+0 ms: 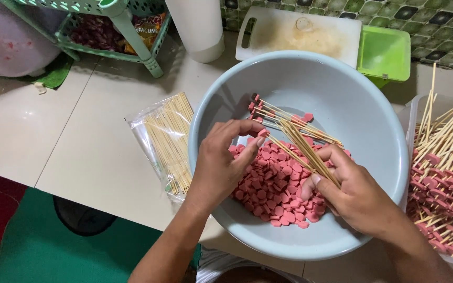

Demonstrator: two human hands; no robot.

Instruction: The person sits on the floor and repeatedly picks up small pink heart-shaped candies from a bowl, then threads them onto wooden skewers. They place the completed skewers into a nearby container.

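The right hand (355,196) is clamped on a bundle of bamboo skewers (294,139), their pink-tipped ends fanning up-left over the basin. The left hand (221,162) pinches a pink sausage slice (262,133) at one skewer's tip. Just beneath both hands lies the heap of pink slices (273,188) in the pale blue basin (352,99). A packet of plain skewers (169,139) lies left on the white worktop (53,136), which shows bare surface there; a tray of finished skewers (446,178) touches the basin's right rim.
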